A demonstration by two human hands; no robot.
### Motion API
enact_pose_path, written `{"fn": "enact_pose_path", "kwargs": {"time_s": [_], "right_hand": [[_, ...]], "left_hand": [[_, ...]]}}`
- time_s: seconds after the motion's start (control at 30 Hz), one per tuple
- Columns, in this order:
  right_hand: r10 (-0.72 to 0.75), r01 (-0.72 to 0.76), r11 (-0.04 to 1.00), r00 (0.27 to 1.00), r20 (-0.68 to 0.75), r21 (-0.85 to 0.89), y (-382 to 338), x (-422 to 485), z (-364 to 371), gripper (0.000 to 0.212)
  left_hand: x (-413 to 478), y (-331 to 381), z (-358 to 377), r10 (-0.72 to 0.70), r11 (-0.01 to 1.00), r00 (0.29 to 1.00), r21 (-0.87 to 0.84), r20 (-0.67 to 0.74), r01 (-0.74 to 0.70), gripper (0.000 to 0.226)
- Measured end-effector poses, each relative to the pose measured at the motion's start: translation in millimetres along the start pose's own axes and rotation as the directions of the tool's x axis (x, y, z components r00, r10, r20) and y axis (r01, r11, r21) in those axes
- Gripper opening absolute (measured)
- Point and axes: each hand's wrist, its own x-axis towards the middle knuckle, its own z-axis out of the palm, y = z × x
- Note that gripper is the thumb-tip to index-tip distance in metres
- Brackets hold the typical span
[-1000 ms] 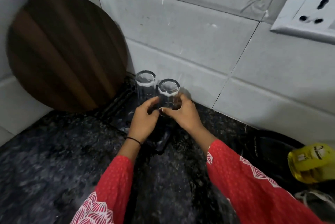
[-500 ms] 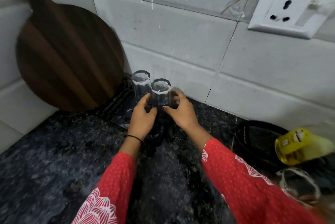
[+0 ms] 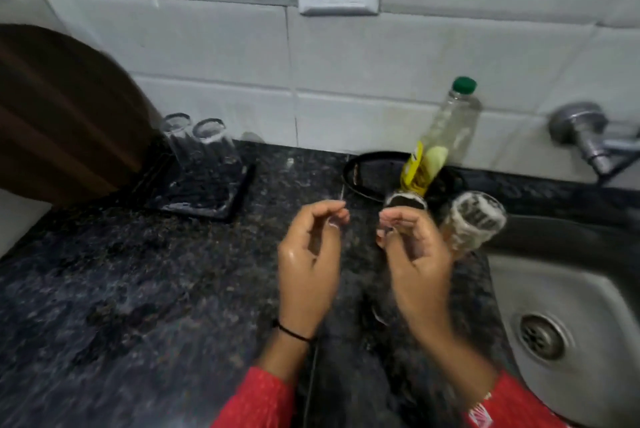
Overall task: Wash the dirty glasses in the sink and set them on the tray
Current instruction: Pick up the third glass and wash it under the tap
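Head view: both hands empty, fingers loosely curled, left hand (image 3: 308, 261) and right hand (image 3: 415, 254) above dark speckled stone counter (image 3: 121, 289). Two clear upturned glasses (image 3: 197, 140) sit at black square tray (image 3: 221, 199) back-left corner; steel sink (image 3: 571, 323) edge at right.

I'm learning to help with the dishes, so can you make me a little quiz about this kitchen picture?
1. How many glasses stand upside down on the black tray?
2. True or false: the left hand is holding a glass.
3. What has a green cap: (a) the wall socket, (b) the plastic bottle, (c) the sink drain?

Key
1. Two: one glass and a second glass beside it, near the tiled wall.
2. False. The left hand is open and holds nothing; the right hand reaches toward the two dirty glasses by the sink.
3. (b), the plastic bottle.
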Motion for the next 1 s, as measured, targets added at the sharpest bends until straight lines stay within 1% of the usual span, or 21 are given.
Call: {"fn": "enact_pose_path", "kwargs": {"time_s": [0.07, 0.1, 0.17, 0.2, 0.27, 0.3, 0.33, 0.37, 0.4, 0.47, 0.53, 0.63, 0.67, 0.73, 0.8, 0.83, 0.87, 0.9, 0.93, 1.0], "right_hand": [[-0.015, 0.011, 0.999, 0.996, -0.091, -0.050, 9.0, -8.3, -31.6, 0.029], [0.006, -0.014, 0.998, 0.991, -0.133, -0.060, 14.7, -10.9, -46.3, 0.030], [0.064, -0.078, 0.995, 0.976, -0.207, -0.064, 26.1, -13.5, -69.8, 0.032], [0.084, -0.102, 0.993, 0.969, -0.233, -0.065, 30.8, -13.7, -79.2, 0.031], [0.130, -0.147, 0.988, 0.956, -0.261, -0.046, 37.3, -15.5, -94.4, 0.026], [0.150, -0.162, 0.986, 0.953, -0.262, -0.028, 39.3, -15.8, -101.6, 0.023], [0.168, -0.178, 0.984, 0.952, -0.257, -0.015, 41.3, -17.1, -109.6, 0.022], [0.183, -0.190, 0.982, 0.952, -0.247, -0.003, 42.3, -18.5, -117.0, 0.022], [0.195, -0.199, 0.980, 0.952, -0.235, 0.010, 43.6, -19.5, -123.1, 0.022], [0.213, -0.210, 0.977, 0.957, -0.195, 0.037, 44.6, -24.6, -140.7, 0.023], [0.221, -0.215, 0.975, 0.965, -0.143, 0.057, 44.8, -30.3, -162.0, 0.024], [0.218, -0.216, 0.975, 0.975, -0.033, 0.052, 44.9, -37.9, -198.5, 0.028], [0.215, -0.216, 0.976, 0.976, 0.024, 0.035, 44.4, -39.8, -212.8, 0.031], [0.220, -0.228, 0.974, 0.955, 0.197, 0.015, 44.6, -41.5, -239.6, 0.042], [0.214, -0.225, 0.974, 0.894, 0.394, -0.019, 41.1, -41.7, -268.7, 0.060], [0.211, -0.217, 0.975, 0.864, 0.458, -0.040, 39.2, -41.1, -281.8, 0.069], [0.210, -0.204, 0.977, 0.848, 0.486, -0.065, 36.4, -39.7, -294.2, 0.077], [0.223, -0.200, 0.975, 0.851, 0.475, -0.098, 34.5, -38.9, -304.4, 0.082], [0.235, -0.198, 0.972, 0.873, 0.428, -0.130, 32.3, -36.7, -316.4, 0.083], [0.255, -0.206, 0.962, 0.915, 0.312, -0.180, 31.2, -31.2, -339.3, 0.079]], "left_hand": [[-9.1, -6.4, 27.4, 0.022, 1.000, 0.995, 0.009, 0.097, -0.023, 0.024], [-9.2, -13.6, 42.1, 0.023, 1.000, 0.991, 0.018, 0.134, -0.025, 0.028], [-2.2, -32.8, 68.1, 0.011, 0.995, 0.988, 0.092, 0.151, -0.025, 0.037], [3.7, -42.4, 80.0, -0.020, 0.988, 0.987, 0.156, 0.158, -0.005, 0.046], [15.9, -57.2, 98.6, -0.132, 0.959, 0.974, 0.274, 0.186, 0.078, 0.076], [21.3, -63.0, 106.9, -0.192, 0.943, 0.962, 0.307, 0.194, 0.127, 0.088], [24.9, -68.5, 113.3, -0.232, 0.930, 0.953, 0.330, 0.192, 0.160, 0.096], [26.3, -72.4, 117.9, -0.247, 0.921, 0.952, 0.347, 0.179, 0.174, 0.097], [27.3, -76.0, 119.7, -0.241, 0.917, 0.958, 0.360, 0.153, 0.173, 0.093], [16.5, -74.6, 122.5, -0.197, 0.918, 0.977, 0.366, 0.078, 0.156, 0.079], [-7.3, -63.3, 124.0, -0.160, 0.925, 0.987, 0.351, 0.006, 0.148, 0.068], [-62.8, -39.0, 133.0, -0.180, 0.928, 0.982, 0.320, -0.057, 0.189, 0.066], [-82.9, -30.1, 140.8, -0.201, 0.932, 0.978, 0.298, -0.048, 0.206, 0.066], [-115.2, -11.1, 161.9, -0.212, 0.944, 0.977, 0.262, 0.008, 0.202, 0.066], [-139.1, 5.7, 194.2, -0.205, 0.958, 0.975, 0.221, 0.088, 0.181, 0.064], [-148.1, 13.7, 212.6, -0.201, 0.964, 0.972, 0.201, 0.123, 0.174, 0.063], [-156.2, 22.5, 231.6, -0.195, 0.969, 0.969, 0.183, 0.150, 0.166, 0.061], [-162.8, 28.7, 247.8, -0.196, 0.971, 0.965, 0.171, 0.176, 0.166, 0.060], [-167.7, 35.7, 264.6, -0.203, 0.973, 0.956, 0.156, 0.213, 0.172, 0.059], [-169.5, 45.0, 290.0, -0.235, 0.971, 0.920, 0.123, 0.314, 0.206, 0.058]]}}
